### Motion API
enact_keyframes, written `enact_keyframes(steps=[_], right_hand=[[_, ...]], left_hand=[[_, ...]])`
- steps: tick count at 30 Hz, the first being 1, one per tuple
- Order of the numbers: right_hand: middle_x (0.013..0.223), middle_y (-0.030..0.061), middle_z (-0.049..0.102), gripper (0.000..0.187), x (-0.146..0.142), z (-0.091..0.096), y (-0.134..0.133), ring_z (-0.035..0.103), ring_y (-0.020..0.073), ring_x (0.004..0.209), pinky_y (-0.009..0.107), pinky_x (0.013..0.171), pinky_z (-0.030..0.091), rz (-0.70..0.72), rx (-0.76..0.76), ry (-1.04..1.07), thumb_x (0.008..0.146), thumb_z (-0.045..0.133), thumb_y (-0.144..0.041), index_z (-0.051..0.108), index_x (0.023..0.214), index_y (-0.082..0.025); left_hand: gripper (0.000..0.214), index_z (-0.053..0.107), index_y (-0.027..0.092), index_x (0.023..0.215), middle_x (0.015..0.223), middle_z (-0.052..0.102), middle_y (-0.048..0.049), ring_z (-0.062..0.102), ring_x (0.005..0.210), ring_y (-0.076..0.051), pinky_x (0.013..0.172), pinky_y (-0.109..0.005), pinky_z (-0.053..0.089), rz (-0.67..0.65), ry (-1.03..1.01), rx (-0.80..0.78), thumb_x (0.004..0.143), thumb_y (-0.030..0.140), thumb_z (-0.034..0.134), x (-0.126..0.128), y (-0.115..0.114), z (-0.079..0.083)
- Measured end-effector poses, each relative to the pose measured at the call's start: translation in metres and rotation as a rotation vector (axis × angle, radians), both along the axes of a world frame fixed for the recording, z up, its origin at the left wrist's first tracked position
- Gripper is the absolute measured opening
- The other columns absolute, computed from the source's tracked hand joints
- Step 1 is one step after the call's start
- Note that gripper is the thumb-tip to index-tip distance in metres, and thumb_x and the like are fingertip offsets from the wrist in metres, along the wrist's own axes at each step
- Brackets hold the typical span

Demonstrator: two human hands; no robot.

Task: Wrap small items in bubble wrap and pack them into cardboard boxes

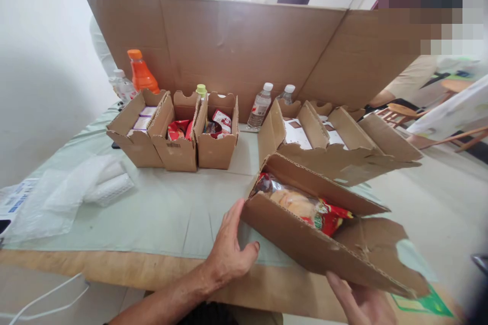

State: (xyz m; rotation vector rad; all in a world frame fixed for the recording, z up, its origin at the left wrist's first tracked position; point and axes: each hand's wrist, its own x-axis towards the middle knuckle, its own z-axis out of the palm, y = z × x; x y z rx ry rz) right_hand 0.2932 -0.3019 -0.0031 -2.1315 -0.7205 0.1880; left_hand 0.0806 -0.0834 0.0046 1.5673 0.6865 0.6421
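Observation:
A long open cardboard box (290,238) is tilted above the table's front edge, with a red snack bag (305,205) lying inside it. My left hand (231,249) touches the box's left end with the fingers stretched up along it and the thumb out to the side. Under the box's right end my right hand (360,302) supports it from below, fingers partly hidden by the cardboard. The box's torn flap (381,246) hangs out over that hand.
Three small cardboard boxes (175,134) with packets stand in a row at the back left, with larger open boxes (335,144) to the right. An orange bottle (142,72) and water bottles (260,105) stand before a cardboard wall (244,40). Clear plastic bags (72,193) lie left. People stand beyond.

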Motion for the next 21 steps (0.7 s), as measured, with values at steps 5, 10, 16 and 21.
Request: enact_keyframes(steps=[5,10,16,21], right_hand=[[0.105,0.0126,0.079,0.051,-0.002,0.003,0.082,0.072,0.0323,0.099,0.042,0.086,0.058,0.088,0.158,0.030,0.077,0.073,-0.064,0.071,0.102,-0.020],[0.087,0.0077,0.075,0.047,0.002,0.012,0.159,0.069,0.0234,0.080,0.037,0.074,0.057,0.222,0.272,0.077,0.076,0.076,-0.062,0.067,0.096,-0.020],[0.109,0.0098,0.074,0.061,-0.022,0.003,0.165,0.070,0.0293,0.104,0.047,0.096,0.056,0.038,0.286,0.255,0.075,0.078,-0.060,0.067,0.119,-0.019],[0.134,0.0111,0.070,0.066,-0.039,-0.030,0.123,0.062,0.0364,0.128,0.059,0.119,0.040,0.006,0.209,0.379,0.082,0.076,-0.058,0.065,0.135,-0.022]], left_hand=[[0.085,0.030,0.022,0.161,0.167,0.035,-0.0169,0.048,0.144,-0.036,0.115,-0.054,0.047,0.254,-0.008,0.006,0.083,0.020,0.062,-0.031,-0.003,-0.010],[0.084,0.026,0.021,0.162,0.167,0.035,-0.0166,0.039,0.151,-0.035,0.118,-0.055,0.044,0.382,-0.026,0.071,0.085,0.023,0.061,-0.032,0.035,-0.003],[0.078,0.041,0.020,0.157,0.159,0.049,-0.0162,0.052,0.143,-0.033,0.116,-0.054,0.048,0.203,0.116,0.280,0.082,0.021,0.063,-0.051,0.095,0.005],[0.036,0.072,0.021,0.121,0.133,0.069,-0.0133,0.063,0.126,-0.031,0.113,-0.052,0.050,0.490,0.414,0.649,0.087,0.021,0.061,-0.129,0.127,0.000]])
